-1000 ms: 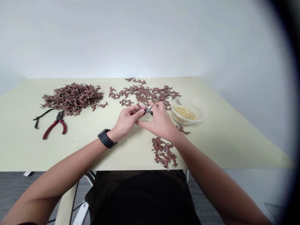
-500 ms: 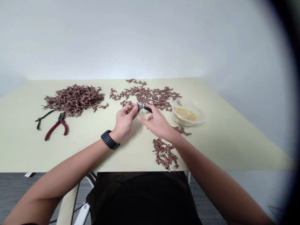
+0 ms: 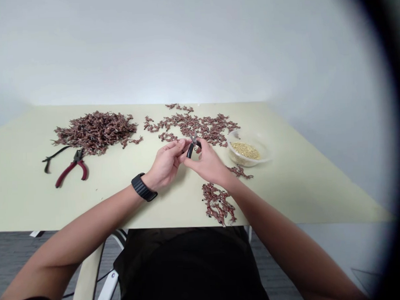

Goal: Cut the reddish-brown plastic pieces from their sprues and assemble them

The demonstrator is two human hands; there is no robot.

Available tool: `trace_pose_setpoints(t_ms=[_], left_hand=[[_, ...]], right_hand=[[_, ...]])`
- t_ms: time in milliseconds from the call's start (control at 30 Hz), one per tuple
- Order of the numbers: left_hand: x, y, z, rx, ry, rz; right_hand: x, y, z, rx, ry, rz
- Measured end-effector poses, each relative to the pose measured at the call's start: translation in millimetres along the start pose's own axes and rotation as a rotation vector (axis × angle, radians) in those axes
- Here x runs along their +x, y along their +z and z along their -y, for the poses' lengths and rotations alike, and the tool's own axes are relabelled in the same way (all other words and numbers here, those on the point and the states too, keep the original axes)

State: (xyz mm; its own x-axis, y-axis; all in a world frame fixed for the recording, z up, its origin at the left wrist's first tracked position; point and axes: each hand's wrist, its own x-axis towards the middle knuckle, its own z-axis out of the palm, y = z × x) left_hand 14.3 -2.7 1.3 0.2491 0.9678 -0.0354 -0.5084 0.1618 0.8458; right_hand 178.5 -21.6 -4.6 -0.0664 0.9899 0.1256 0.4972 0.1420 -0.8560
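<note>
Two hands (image 3: 187, 161), black nippers (image 3: 191, 149) — table edge (image 3: 74, 228) apart

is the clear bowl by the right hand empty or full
Partly full: the clear plastic bowl holds small golden pieces in its bottom, well below the rim.

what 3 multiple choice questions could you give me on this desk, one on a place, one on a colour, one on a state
1. Where is the clear plastic bowl of golden grains?
A. To the right of the right hand
B. On the floor
C. In the left hand

2. What colour are the handles of the pliers below the large heap of reddish-brown pieces?
A. Blue
B. Yellow
C. Dark red

3. What state are those pliers in?
A. Held in the left hand
B. Lying on the table
C. Sitting in the bowl

1: A, the bowl stands past the right hand.
2: C, the handles show dark red.
3: B, they lie apart from both hands.
</note>
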Motion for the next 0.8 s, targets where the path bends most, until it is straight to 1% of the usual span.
trace_pose_setpoints(t_ms=[133, 233, 367, 467, 567, 667, 800], left_hand=[[4.5, -6.3, -5.4, 0.104, 0.096, 0.027], [10.4, -14.3, -8.6, 0.19, 0.14, 0.11], [18.8, -24.9, -8.1, 0.271, 0.153, 0.229], [20.9, -27.6, -8.0, 0.258, 0.124, 0.261], [18.5, -24.8, -11.2, 0.214, 0.051, 0.255], [14.9, -20.8, -16.3, 0.179, -0.007, 0.264], [13.0, -19.9, -20.9, 0.177, -0.032, 0.309]], right_hand=[[0.7, -5.4, -0.9, 0.017, -0.047, -0.023], [0.4, -12.1, -1.2, -0.027, -0.086, -0.009], [-0.6, -18.5, 1.1, -0.101, -0.14, 0.005], [-0.6, -23.1, 2.5, -0.19, -0.191, -0.065], [0.4, -28.9, 1.4, -0.271, -0.3, -0.123], [1.9, -34.3, -0.9, -0.319, -0.412, -0.102], [4.0, -38.2, -3.2, -0.36, -0.488, -0.07]])
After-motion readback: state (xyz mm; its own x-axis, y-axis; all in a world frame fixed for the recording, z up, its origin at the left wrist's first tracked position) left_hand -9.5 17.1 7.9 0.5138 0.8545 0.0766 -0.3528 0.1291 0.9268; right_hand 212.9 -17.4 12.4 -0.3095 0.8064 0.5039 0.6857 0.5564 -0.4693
